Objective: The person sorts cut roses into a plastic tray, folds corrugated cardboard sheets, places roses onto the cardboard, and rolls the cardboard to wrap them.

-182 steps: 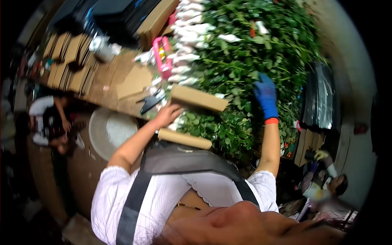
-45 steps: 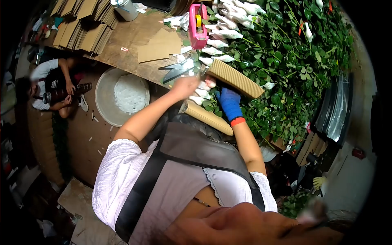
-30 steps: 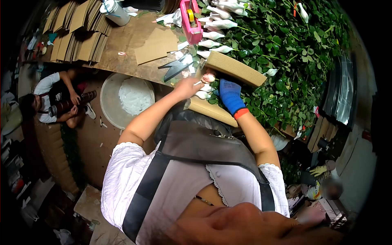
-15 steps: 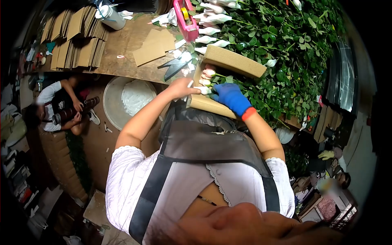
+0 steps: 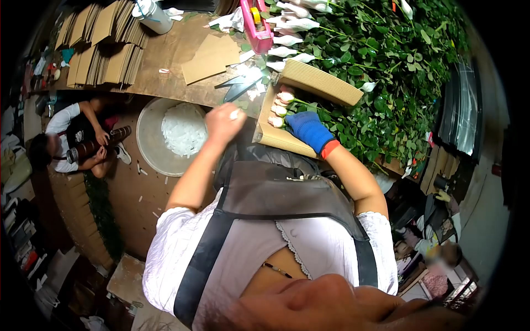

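The left hand (image 5: 223,124) had withdrawn clutching a white sleeve (image 5: 234,115), leaving the nearest rosebud (image 5: 275,121) unwrapped like its neighbours; the grip of the right hand (image 5: 311,131) was undeterminable.

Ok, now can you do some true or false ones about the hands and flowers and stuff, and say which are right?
1. The right hand wears a blue glove. True.
2. The left hand holds the scissors. False: it holds a small white thing; the scissors lie on the table.
3. Pale pink roses lie on the cardboard. True.
4. The tape dispenser is green. False: the tape dispenser is pink.
5. The tub holds white pieces. True.
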A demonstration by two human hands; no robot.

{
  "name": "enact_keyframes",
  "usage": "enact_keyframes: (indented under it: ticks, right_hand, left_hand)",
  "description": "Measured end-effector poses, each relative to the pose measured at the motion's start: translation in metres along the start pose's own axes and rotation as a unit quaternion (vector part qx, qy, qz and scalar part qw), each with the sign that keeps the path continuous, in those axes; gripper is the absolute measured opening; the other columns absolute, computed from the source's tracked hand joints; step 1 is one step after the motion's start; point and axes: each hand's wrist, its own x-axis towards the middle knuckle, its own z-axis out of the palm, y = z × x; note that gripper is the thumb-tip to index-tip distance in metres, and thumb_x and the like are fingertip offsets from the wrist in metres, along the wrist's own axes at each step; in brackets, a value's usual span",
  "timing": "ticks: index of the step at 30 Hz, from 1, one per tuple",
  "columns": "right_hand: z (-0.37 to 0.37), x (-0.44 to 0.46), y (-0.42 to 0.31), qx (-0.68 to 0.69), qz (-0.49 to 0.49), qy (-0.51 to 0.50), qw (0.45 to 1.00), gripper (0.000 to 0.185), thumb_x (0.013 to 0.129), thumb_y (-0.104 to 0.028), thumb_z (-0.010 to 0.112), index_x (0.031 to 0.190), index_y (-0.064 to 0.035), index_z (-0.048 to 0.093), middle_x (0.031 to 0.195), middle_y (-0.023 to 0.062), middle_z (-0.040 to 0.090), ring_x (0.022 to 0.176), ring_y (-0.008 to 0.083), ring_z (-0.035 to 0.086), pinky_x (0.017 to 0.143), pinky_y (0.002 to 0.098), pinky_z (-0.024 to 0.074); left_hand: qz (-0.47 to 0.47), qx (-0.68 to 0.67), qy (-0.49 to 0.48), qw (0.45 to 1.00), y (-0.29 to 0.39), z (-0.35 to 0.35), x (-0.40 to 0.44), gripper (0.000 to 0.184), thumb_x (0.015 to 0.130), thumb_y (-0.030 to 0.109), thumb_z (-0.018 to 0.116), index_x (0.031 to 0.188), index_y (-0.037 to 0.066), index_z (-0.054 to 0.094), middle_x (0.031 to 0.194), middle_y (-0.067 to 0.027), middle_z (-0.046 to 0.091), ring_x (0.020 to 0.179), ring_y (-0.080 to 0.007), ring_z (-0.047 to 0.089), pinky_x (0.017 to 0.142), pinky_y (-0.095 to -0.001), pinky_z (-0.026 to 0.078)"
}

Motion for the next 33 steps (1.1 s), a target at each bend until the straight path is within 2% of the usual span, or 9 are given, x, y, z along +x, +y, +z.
enact_keyframes:
  ticks: [4,7,9,11,13,15,18,22,33]
  right_hand:
    - [0.003,0.017,-0.005,-0.074,-0.025,-0.042,0.996,0.022,0.09,-0.019,0.052,0.092,-0.0109,0.072,0.096,0.0135,0.072,0.092,0.028,0.07,0.074,0.0426,0.0533]
    - [0.004,0.024,-0.01,-0.115,-0.085,-0.013,0.99,0.022,0.09,-0.018,0.051,0.091,-0.0118,0.071,0.086,0.0132,0.072,0.083,0.0285,0.071,0.068,0.0415,0.054]
    - [-0.002,0.019,-0.013,-0.106,-0.114,0.019,0.988,0.023,0.091,-0.02,0.051,0.093,-0.0116,0.072,0.087,0.014,0.072,0.083,0.0292,0.07,0.07,0.0414,0.054]
    - [-0.015,0.015,-0.014,-0.101,-0.142,0.056,0.983,0.024,0.091,-0.022,0.051,0.094,-0.0114,0.072,0.088,0.0148,0.072,0.083,0.0299,0.07,0.071,0.0413,0.054]
    - [-0.023,0.012,-0.013,-0.096,-0.169,0.092,0.977,0.025,0.092,-0.025,0.051,0.095,-0.0112,0.072,0.09,0.0155,0.071,0.084,0.0305,0.07,0.073,0.0412,0.054]
    - [0.007,0.033,0.0,-0.109,-0.091,-0.018,0.99,0.024,0.089,-0.03,0.055,0.093,-0.0131,0.072,0.089,0.0161,0.071,0.085,0.0323,0.069,0.075,0.0432,0.0535]
    - [0.0,0.014,0.017,-0.033,-0.095,-0.02,0.995,0.027,0.085,-0.036,0.06,0.094,-0.0123,0.07,0.088,0.0169,0.07,0.084,0.0349,0.068,0.076,0.0471,0.0523]
    - [-0.011,0.004,0.015,0.07,0.066,0.066,0.993,0.029,0.087,-0.04,0.061,0.103,-0.0164,0.063,0.09,0.0165,0.069,0.083,0.0355,0.066,0.075,0.0475,0.0516]
    - [0.029,0.027,0.024,0.064,-0.011,0.125,0.99,0.027,0.087,-0.037,0.06,0.1,-0.0132,0.06,0.091,0.0155,0.068,0.083,0.0347,0.066,0.072,0.0468,0.0511]
  left_hand:
    - [-0.107,0.42,-0.242,0.868,-0.106,-0.08,-0.029,0.03,0.075,0.039,0.069,0.084,0.01,0.071,0.083,-0.0098,0.07,0.083,-0.0308,0.064,0.078,-0.0454,0.046]
    - [-0.048,0.439,-0.276,0.854,-0.099,-0.088,-0.029,0.036,0.08,0.038,0.072,0.101,0.009,0.069,0.099,-0.0106,0.07,0.095,-0.0308,0.063,0.086,-0.046,0.044]
    - [-0.148,0.038,-0.284,0.947,-0.071,-0.047,-0.007,0.038,0.08,0.033,0.076,0.102,0.005,0.064,0.1,-0.0089,0.07,0.106,-0.0327,0.058,0.087,-0.0462,0.045]
    - [-0.184,-0.158,-0.304,0.921,-0.027,0.0,0.009,0.056,0.075,0.032,0.082,0.115,0.004,0.055,0.111,-0.0124,0.064,0.113,-0.0348,0.054,0.089,-0.0448,0.046]
    - [-0.096,-0.222,-0.286,0.927,0.006,0.036,0.019,0.084,0.068,0.038,0.086,0.132,0.007,0.042,0.124,-0.0173,0.053,0.121,-0.0354,0.048,0.098,-0.0446,0.042]
    - [0.06,-0.066,-0.302,0.949,0.0,0.064,0.027,0.101,0.061,0.042,0.089,0.139,0.008,0.034,0.138,-0.0214,0.037,0.13,-0.04,0.037,0.108,-0.0465,0.035]
    - [0.042,-0.011,-0.349,0.936,-0.005,0.073,0.029,0.104,0.059,0.049,0.087,0.139,0.007,0.036,0.144,-0.0243,0.026,0.136,-0.046,0.025,0.112,-0.0507,0.027]
    - [0.047,0.011,-0.375,0.926,-0.008,0.074,0.029,0.099,0.063,0.053,0.084,0.139,0.01,0.039,0.146,-0.026,0.021,0.137,-0.0474,0.021,0.113,-0.0519,0.025]
    - [0.031,-0.018,-0.344,0.938,-0.019,0.092,0.038,0.082,0.066,0.052,0.082,0.132,0.013,0.053,0.152,-0.0273,0.014,0.137,-0.0486,0.017,0.112,-0.0537,0.022]
